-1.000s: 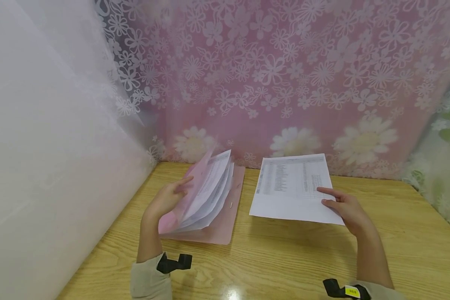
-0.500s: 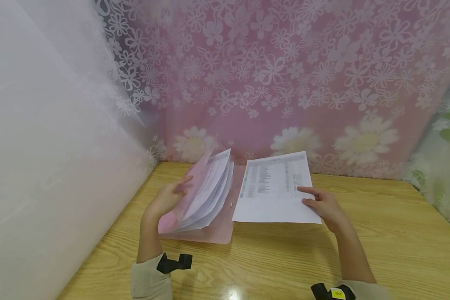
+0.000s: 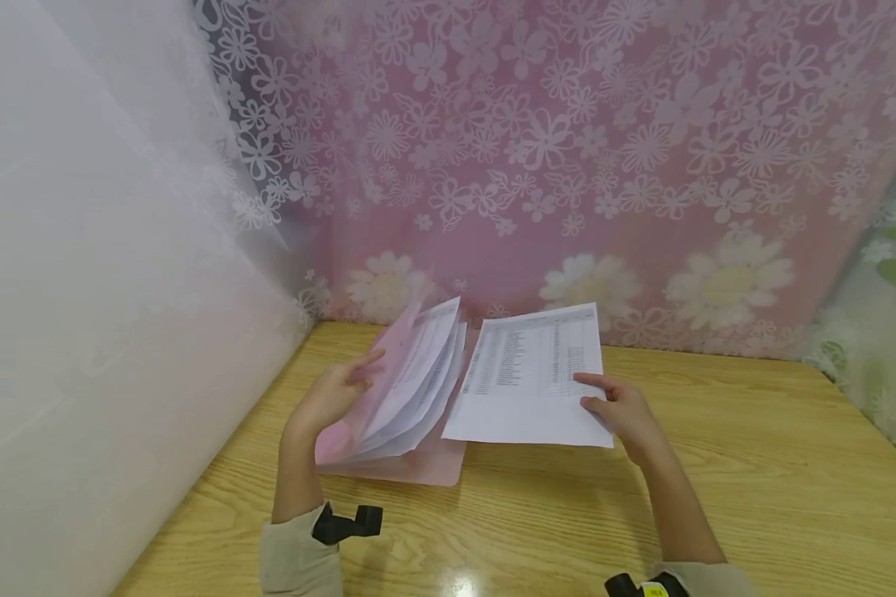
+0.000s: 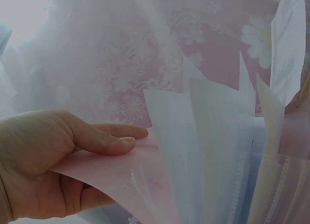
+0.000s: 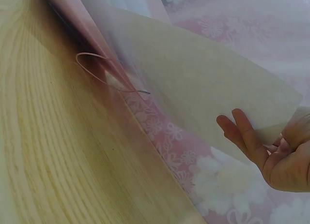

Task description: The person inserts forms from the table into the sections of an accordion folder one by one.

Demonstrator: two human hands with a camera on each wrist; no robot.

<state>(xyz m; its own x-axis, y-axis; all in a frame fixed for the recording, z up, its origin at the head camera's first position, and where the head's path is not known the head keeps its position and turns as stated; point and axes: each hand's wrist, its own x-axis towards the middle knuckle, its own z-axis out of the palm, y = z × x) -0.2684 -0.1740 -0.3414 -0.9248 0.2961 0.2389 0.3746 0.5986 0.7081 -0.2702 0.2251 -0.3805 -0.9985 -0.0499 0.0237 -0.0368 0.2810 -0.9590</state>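
A pink folder [image 3: 433, 466] with several sheets and clear sleeves lies spread on the table at the left. My left hand [image 3: 330, 396] grips its raised front cover; in the left wrist view the thumb presses on top of the pink cover [image 4: 111, 168] with fingers beneath. White inner sheets [image 3: 418, 398] fan out beside that cover. My right hand [image 3: 627, 414] pinches a printed sheet of paper [image 3: 526, 414] by its right edge, held tilted above the table. The sheet's left edge overlaps the folder's right side in the head view. An elastic loop [image 5: 92, 57] sticks out from the folder's edge in the right wrist view.
The wooden table [image 3: 754, 464] runs back to a pink flowered curtain [image 3: 493, 166]. A white sheet-like wall [image 3: 119, 290] closes off the left side, and a pale leafy curtain [image 3: 874, 332] hangs at the right.
My right hand has moved left with the printed sheet, from beside the folder to over its right edge. The left hand and the lifted cover have stayed in place.
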